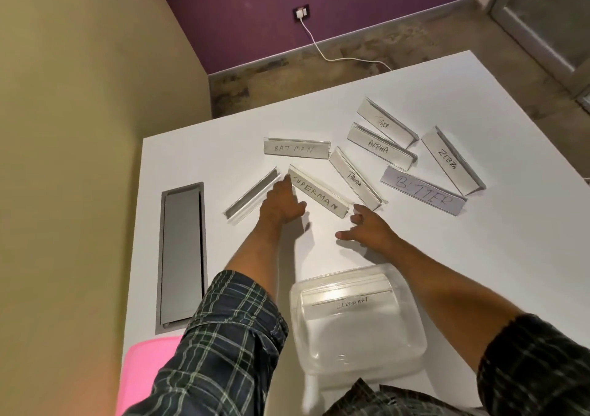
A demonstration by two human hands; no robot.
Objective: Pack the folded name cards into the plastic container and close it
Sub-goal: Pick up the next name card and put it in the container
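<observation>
left hand [281, 203] at SUPERMAN card [319, 193] far end, fingers spread, gripping nothing | right hand [367, 225] near its other end, fingers loose | container [357, 323] open on counter [447, 249], ELEPHANT card [349, 302] inside

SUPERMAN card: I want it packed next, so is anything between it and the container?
Nothing visible blocks it. The SUPERMAN card lies between both hands, and only bare table separates it from the open plastic container, which holds the ELEPHANT card.
</observation>
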